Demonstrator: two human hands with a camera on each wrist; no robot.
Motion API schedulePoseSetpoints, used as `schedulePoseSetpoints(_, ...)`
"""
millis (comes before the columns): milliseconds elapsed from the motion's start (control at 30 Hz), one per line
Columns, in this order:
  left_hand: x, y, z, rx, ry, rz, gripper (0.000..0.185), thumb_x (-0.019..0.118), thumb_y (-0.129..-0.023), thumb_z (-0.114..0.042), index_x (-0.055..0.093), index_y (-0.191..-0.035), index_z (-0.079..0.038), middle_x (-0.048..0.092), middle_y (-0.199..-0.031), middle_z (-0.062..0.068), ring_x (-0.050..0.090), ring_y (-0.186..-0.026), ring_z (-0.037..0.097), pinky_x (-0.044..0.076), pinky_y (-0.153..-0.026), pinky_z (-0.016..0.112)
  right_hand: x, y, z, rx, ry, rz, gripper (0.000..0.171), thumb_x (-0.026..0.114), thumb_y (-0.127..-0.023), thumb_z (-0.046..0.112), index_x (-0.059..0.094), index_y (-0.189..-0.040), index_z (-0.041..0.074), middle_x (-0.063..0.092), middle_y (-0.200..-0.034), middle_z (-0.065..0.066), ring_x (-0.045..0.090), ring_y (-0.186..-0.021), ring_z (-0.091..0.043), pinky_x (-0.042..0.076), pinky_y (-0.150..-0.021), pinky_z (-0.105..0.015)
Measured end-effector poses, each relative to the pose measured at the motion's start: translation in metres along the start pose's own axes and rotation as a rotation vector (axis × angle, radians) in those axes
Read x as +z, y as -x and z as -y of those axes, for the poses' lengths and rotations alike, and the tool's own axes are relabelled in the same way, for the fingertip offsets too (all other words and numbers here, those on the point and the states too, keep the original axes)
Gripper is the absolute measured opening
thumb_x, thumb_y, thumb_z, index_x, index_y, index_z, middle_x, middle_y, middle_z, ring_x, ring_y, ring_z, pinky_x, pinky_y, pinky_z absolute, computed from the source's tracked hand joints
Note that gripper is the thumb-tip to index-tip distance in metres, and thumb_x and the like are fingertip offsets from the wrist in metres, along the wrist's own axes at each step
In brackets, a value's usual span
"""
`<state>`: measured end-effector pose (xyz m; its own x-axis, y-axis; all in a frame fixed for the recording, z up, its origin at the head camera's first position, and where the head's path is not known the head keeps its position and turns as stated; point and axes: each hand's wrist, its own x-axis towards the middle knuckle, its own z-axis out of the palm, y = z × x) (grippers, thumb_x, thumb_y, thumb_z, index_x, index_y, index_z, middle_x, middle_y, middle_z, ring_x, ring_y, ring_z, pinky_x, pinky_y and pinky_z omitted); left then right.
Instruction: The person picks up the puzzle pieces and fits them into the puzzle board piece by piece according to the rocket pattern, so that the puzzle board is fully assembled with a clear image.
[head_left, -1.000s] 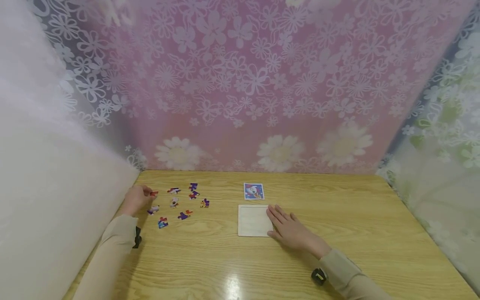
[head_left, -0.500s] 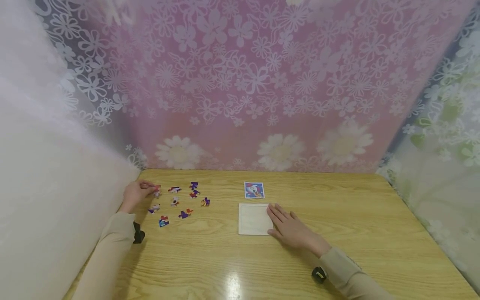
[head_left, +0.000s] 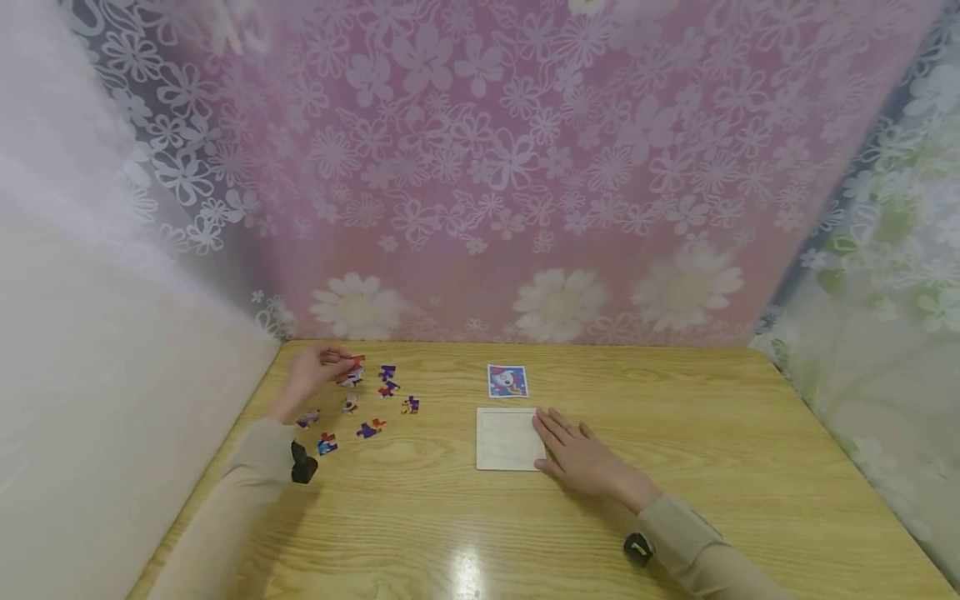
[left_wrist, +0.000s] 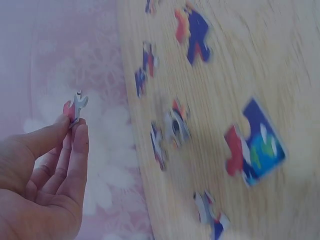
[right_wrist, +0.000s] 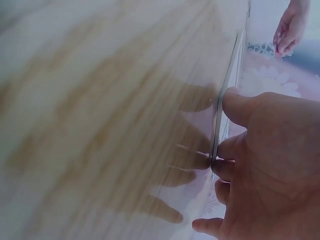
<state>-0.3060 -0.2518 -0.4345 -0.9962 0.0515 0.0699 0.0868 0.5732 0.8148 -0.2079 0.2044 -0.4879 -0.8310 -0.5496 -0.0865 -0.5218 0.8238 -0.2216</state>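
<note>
Between thumb and fingertips, my left hand (head_left: 313,372) pinches a red and white puzzle piece (left_wrist: 75,109), raised off the table in the left wrist view. Several other puzzle pieces (head_left: 371,428) lie scattered on the left of the table around and below that hand. One of them, a corner piece (left_wrist: 261,146) with blue, green and red, shows large in the left wrist view. My right hand (head_left: 581,462) rests with extended fingers on the right edge of a white rectangular puzzle tray (head_left: 506,442). In the right wrist view its thumb (right_wrist: 237,106) is at the tray's edge.
A small square picture card (head_left: 507,382) with a cartoon figure lies just behind the tray. The wooden table (head_left: 420,517) meets a flower-patterned pink curtain (head_left: 465,275) at the back, with pale panels at both sides.
My left hand has picked up the red and white piece and carried it to the right, over the back pieces. The right hand has stayed on the tray.
</note>
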Motion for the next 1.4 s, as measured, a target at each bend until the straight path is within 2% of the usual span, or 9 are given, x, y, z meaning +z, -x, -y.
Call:
schedulePoseSetpoints(67, 0.007, -0.001, -0.004, 0.026, -0.008, -0.001, 0.032, 0.065, -0.101, -0.018, 0.064, -0.123, 0.007, 0.068, -0.117, 0.028, 0.069, -0.102, 0.037, 0.058, -0.085, 0.051, 0.0, 0.0, 0.0, -0.002, 0.007, 0.001, 0.067, 0.044, -0.109, 0.038, 0.024, -0.159, -0.002, 0.02, -0.167, -0.018, 0.017, -0.154, -0.039, 0.023, -0.115, -0.07)
schedulePoseSetpoints(333, 0.034, 0.005, -0.028, 0.08, 0.101, 0.072, 0.029, 0.062, -0.102, -0.012, 0.064, -0.125, 0.006, 0.067, -0.118, 0.027, 0.066, -0.108, 0.044, 0.059, -0.088, 0.048, 0.0, 0.001, -0.001, -0.015, -0.006, -0.006, 0.067, 0.044, -0.109, 0.038, 0.025, -0.158, -0.003, 0.021, -0.166, -0.019, 0.017, -0.153, -0.039, 0.023, -0.114, -0.072)
schedulePoseSetpoints(500, 0.052, 0.005, -0.041, 0.112, 0.045, 0.087, 0.024, 0.064, -0.102, -0.014, 0.069, -0.12, 0.001, 0.07, -0.115, 0.022, 0.068, -0.104, 0.037, 0.057, -0.086, 0.051, -0.001, 0.001, 0.0, -0.015, 0.003, 0.0, 0.067, 0.044, -0.109, 0.037, 0.023, -0.159, -0.003, 0.02, -0.167, -0.019, 0.016, -0.154, -0.038, 0.023, -0.114, -0.071)
schedulePoseSetpoints(600, 0.063, 0.005, -0.047, 0.132, 0.063, 0.108, 0.023, 0.064, -0.101, -0.012, 0.069, -0.118, 0.002, 0.072, -0.11, 0.022, 0.07, -0.096, 0.034, 0.059, -0.08, 0.049, -0.001, 0.001, 0.0, -0.011, -0.001, 0.002, 0.067, 0.044, -0.109, 0.037, 0.024, -0.159, -0.003, 0.02, -0.167, -0.019, 0.017, -0.154, -0.039, 0.022, -0.114, -0.071)
schedulePoseSetpoints(733, 0.08, 0.005, -0.056, 0.111, 0.134, 0.146, 0.022, 0.065, -0.1, -0.009, 0.069, -0.116, 0.004, 0.072, -0.107, 0.022, 0.071, -0.094, 0.036, 0.06, -0.082, 0.048, -0.001, 0.0, 0.001, -0.003, -0.011, 0.002, 0.067, 0.045, -0.109, 0.037, 0.024, -0.158, -0.003, 0.02, -0.166, -0.019, 0.017, -0.154, -0.039, 0.022, -0.114, -0.072)
schedulePoseSetpoints(867, 0.098, 0.006, -0.063, 0.1, 0.161, 0.171, 0.021, 0.067, -0.098, -0.009, 0.07, -0.115, 0.003, 0.072, -0.108, 0.021, 0.07, -0.099, 0.039, 0.059, -0.086, 0.051, -0.001, 0.0, 0.001, -0.005, -0.024, 0.0, 0.067, 0.046, -0.109, 0.037, 0.025, -0.158, -0.003, 0.021, -0.166, -0.02, 0.017, -0.153, -0.039, 0.022, -0.114, -0.072)
schedulePoseSetpoints(1033, 0.118, 0.005, -0.071, 0.113, 0.192, 0.203, 0.017, 0.068, -0.097, -0.005, 0.071, -0.111, 0.003, 0.072, -0.104, 0.02, 0.071, -0.094, 0.035, 0.058, -0.085, 0.053, 0.0, 0.0, 0.001, -0.021, -0.032, -0.017, 0.067, 0.047, -0.108, 0.036, 0.025, -0.158, -0.004, 0.022, -0.165, -0.021, 0.018, -0.153, -0.041, 0.022, -0.112, -0.074)
schedulePoseSetpoints(1267, 0.146, 0.007, -0.08, 0.135, 0.185, 0.253, 0.013, 0.068, -0.096, -0.001, 0.072, -0.107, 0.003, 0.072, -0.099, 0.016, 0.072, -0.088, 0.029, 0.06, -0.081, 0.05, 0.001, -0.001, 0.0, -0.017, -0.035, -0.02, 0.067, 0.047, -0.108, 0.036, 0.026, -0.157, -0.004, 0.023, -0.165, -0.021, 0.018, -0.153, -0.041, 0.022, -0.112, -0.074)
schedulePoseSetpoints(1400, 0.161, 0.009, -0.084, 0.136, 0.145, 0.293, 0.011, 0.072, -0.094, -0.005, 0.074, -0.104, 0.0, 0.073, -0.095, 0.012, 0.072, -0.083, 0.023, 0.062, -0.077, 0.042, 0.0, -0.001, 0.001, -0.005, -0.024, -0.004, 0.067, 0.047, -0.108, 0.036, 0.026, -0.158, -0.003, 0.022, -0.166, -0.02, 0.017, -0.153, -0.04, 0.022, -0.113, -0.073)
